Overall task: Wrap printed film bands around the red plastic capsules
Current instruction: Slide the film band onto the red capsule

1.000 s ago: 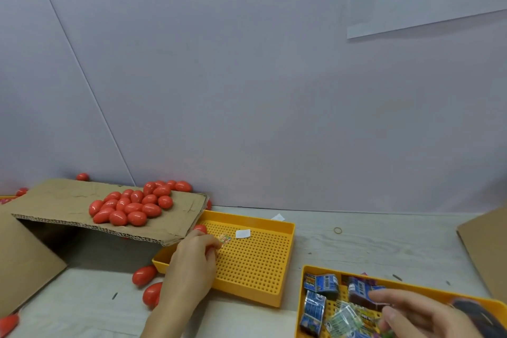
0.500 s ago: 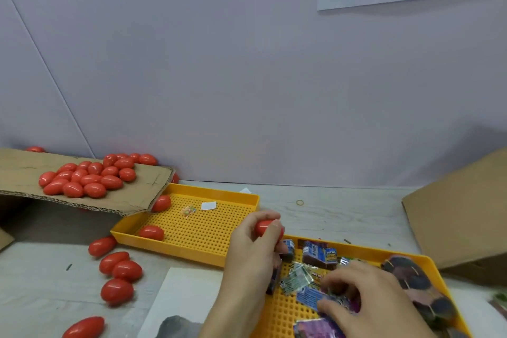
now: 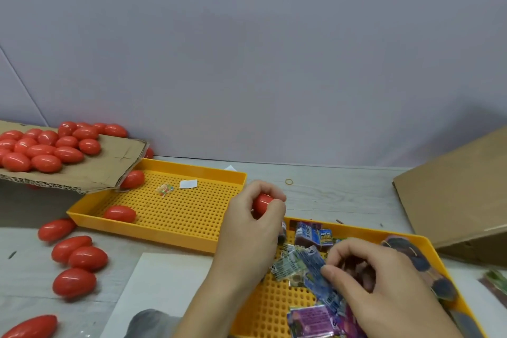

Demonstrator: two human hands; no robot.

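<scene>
My left hand (image 3: pixel 253 225) grips a red plastic capsule (image 3: pixel 262 202) above the near edge of the far yellow tray (image 3: pixel 162 228). My right hand (image 3: pixel 384 285) reaches into the near yellow tray (image 3: pixel 274 307) and pinches a blue printed film band (image 3: pixel 315 269) out of a heap of several printed bands (image 3: pixel 310 318). Two loose capsules (image 3: pixel 120 213) lie in the far tray. A pile of several red capsules (image 3: pixel 44 145) sits on a cardboard flap (image 3: pixel 90 173) at the left.
Several more red capsules (image 3: pixel 79 254) lie on the table at the left. A cardboard box (image 3: pixel 455 189) stands at the right. A white sheet (image 3: pixel 162 288) lies under my left forearm. A rubber band (image 3: pixel 289 181) lies near the wall.
My left hand took a capsule from the far tray and carried it right toward the near tray. My right hand dug into the bands and pinched a blue one. The view shifted right and down.
</scene>
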